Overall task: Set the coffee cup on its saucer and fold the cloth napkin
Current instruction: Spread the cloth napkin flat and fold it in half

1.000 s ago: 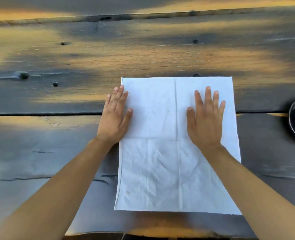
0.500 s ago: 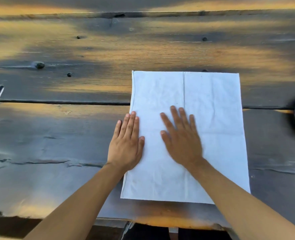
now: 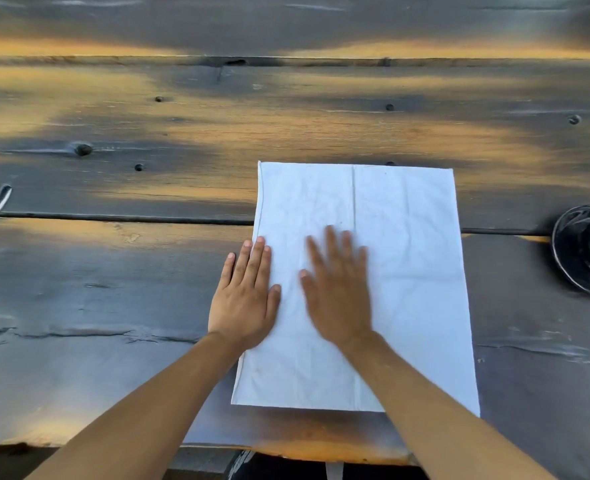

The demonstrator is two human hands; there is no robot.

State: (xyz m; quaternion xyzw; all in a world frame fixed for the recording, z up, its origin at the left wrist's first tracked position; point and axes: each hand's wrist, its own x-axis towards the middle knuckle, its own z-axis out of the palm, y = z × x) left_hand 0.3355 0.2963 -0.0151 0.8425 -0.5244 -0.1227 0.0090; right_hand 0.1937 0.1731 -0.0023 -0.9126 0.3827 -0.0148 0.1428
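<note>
A: Where was the napkin (image 3: 383,258)?

B: Flat on the plank table (image 3: 113,306), under both palms. The left hand (image 3: 247,294) pressed its left edge, fingers straight; the right hand (image 3: 338,292), blurred, lay flat just beside it.

A: And doing it well?

B: I'd have kept the edge pinned and swept outward to flatten wrinkles. The saucer (image 3: 584,251) sat well right of the right hand.

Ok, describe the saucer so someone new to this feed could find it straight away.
Start at the white napkin spread on the dark wooden table, under both hands. Follow the plank seam rightward to the frame's right edge: the saucer is the round, glossy black dish there, partly cut off, the only dark circular thing, with something pale on it.
</note>
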